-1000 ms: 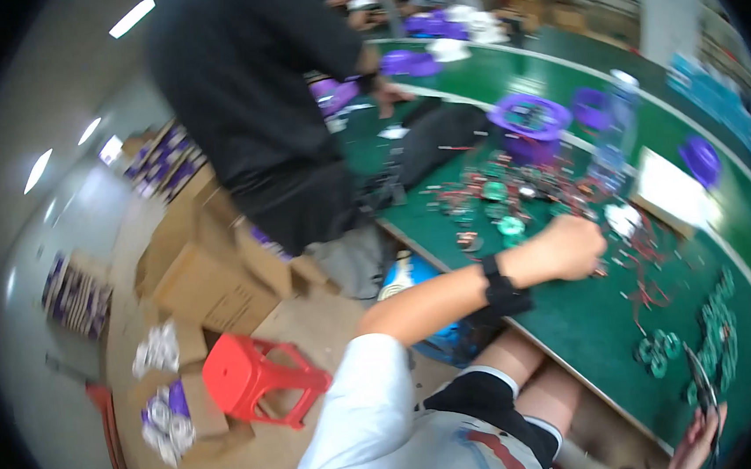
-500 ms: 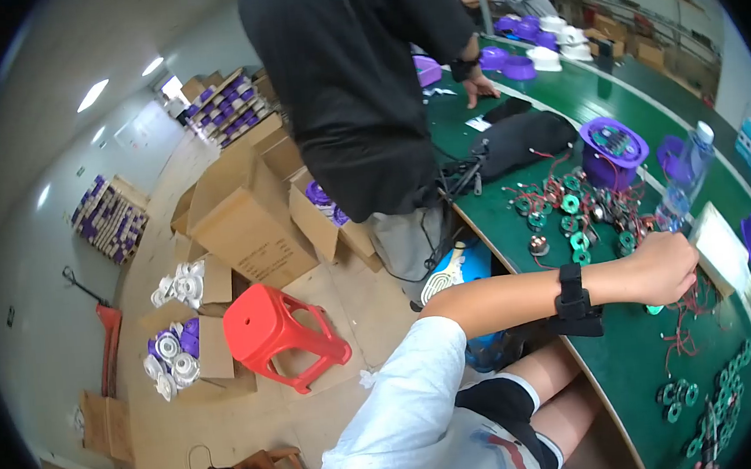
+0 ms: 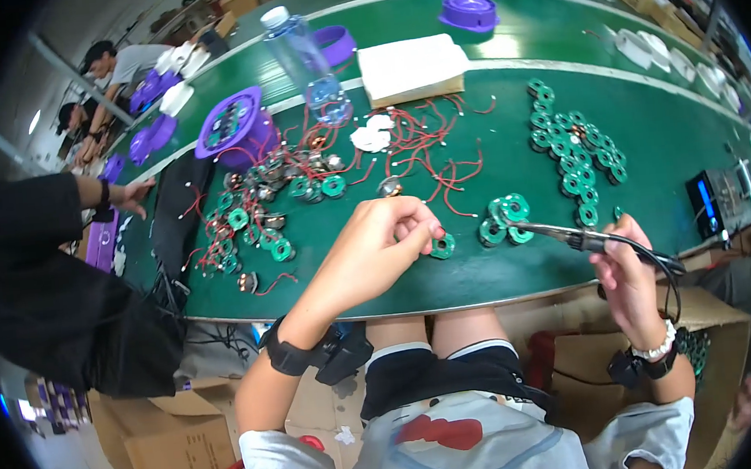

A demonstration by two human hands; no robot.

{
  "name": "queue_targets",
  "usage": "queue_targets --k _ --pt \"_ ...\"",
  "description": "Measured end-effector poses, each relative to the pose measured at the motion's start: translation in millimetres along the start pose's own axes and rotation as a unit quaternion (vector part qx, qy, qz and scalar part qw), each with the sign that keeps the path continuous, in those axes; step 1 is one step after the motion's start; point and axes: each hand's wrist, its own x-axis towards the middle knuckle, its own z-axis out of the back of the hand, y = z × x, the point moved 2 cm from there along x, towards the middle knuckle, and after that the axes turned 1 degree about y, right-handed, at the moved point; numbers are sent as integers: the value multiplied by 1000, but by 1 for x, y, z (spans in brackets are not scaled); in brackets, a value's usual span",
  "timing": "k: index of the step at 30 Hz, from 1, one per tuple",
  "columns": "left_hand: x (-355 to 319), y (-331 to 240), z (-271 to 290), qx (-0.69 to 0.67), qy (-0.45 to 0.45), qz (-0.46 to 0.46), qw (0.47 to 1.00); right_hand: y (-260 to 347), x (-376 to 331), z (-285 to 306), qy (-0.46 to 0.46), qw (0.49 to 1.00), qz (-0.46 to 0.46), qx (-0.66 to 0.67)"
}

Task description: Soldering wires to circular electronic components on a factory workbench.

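Observation:
My left hand is closed in a pinch above the green table. A small red spot shows at its fingertips; what they hold is hidden. Just under them lies a green ring-shaped part. In my right hand is a soldering iron, its thin tip pointing left at a small cluster of green rings. Beyond my left hand are a metal round part and a tangle of red wires. To its left lies a pile of wired round parts.
A clear bottle, a purple housing and a white block-shaped stack stand farther back. More green rings lie at right, near a device with a blue display. A co-worker in black stands at left.
The view has swung to the right, bringing both my hands into the middle. My left hand has come from the red wires by the bottle to the near table edge.

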Motion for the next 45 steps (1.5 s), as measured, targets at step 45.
queue_targets --k 45 --pt "9 68 -59 -104 -215 4 971 2 -5 4 29 999 -18 5"
